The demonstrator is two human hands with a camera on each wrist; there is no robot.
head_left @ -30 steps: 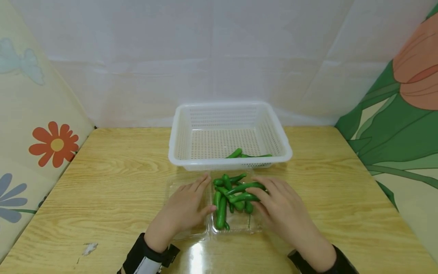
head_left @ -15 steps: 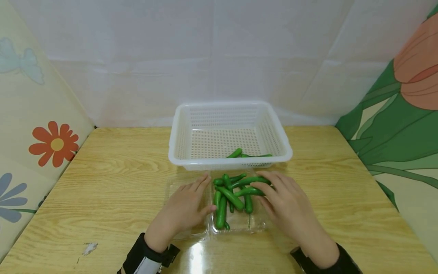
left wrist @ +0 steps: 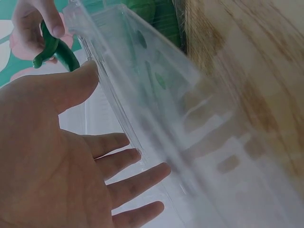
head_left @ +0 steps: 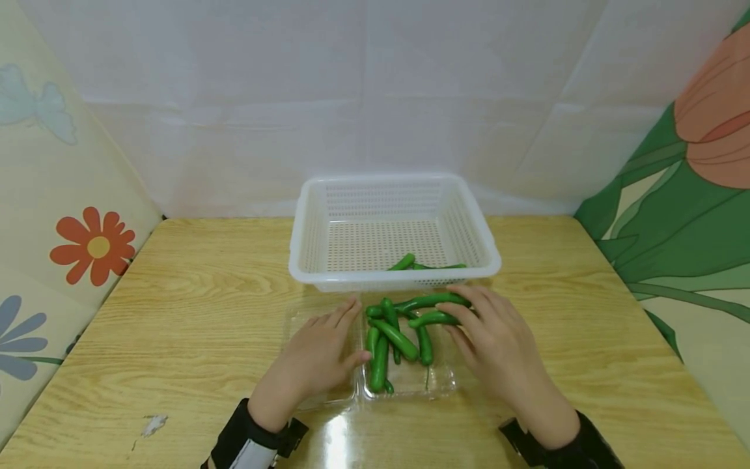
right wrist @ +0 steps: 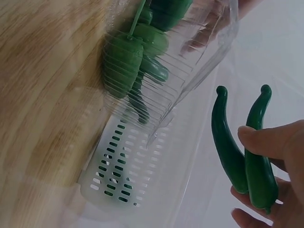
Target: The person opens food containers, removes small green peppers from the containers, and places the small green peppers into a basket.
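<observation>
Peppers, two, sit pinched in my right grip, my left grip spread over the clear box. I should squeeze both evenly so neither slips.

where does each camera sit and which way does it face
Head: worn on the head, facing forward and down at the white basket and clear container; left grip and right grip show.
Left wrist: worn there, facing the clear container; left grip shows large, right grip beyond.
Right wrist: worn there, facing two green peppers in the right grip.
Head and right wrist views share those green peppers and the white basket.
</observation>
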